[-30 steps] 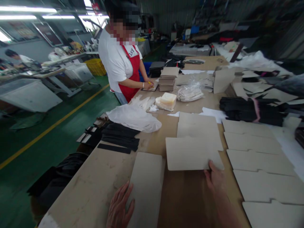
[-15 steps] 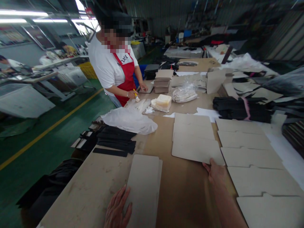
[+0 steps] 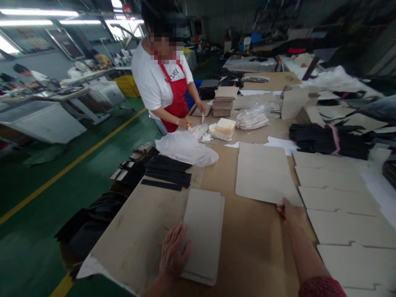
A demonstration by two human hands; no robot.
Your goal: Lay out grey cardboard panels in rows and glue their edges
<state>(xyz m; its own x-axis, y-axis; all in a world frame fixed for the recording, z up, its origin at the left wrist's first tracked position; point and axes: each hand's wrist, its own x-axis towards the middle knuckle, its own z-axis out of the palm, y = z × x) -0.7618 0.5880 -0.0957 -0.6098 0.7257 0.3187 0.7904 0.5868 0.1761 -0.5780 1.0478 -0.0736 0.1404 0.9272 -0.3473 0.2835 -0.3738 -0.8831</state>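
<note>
My right hand (image 3: 291,212) pinches the near right corner of a grey-beige cardboard panel (image 3: 266,175), thumb on top and fingers underneath. The panel lies on the brown table, left of the rows of overlapping panels. My left hand (image 3: 175,251) rests with fingers stretched out along the left edge of a small stack of similar cardboard panels (image 3: 204,231). The panels in this stack are slightly offset from one another.
Black strips (image 3: 168,171) and a white plastic bag (image 3: 187,148) lie at the table's left edge. Overlapping cardboard panels (image 3: 343,227) run along the right. A tied black bundle (image 3: 329,138) sits behind them. Across the table stands a co-worker in a red apron (image 3: 175,93).
The cardboard panel in my right hand has slid away from me over the one beneath, which is now largely covered. My view has shifted left. The co-worker's hands have moved.
</note>
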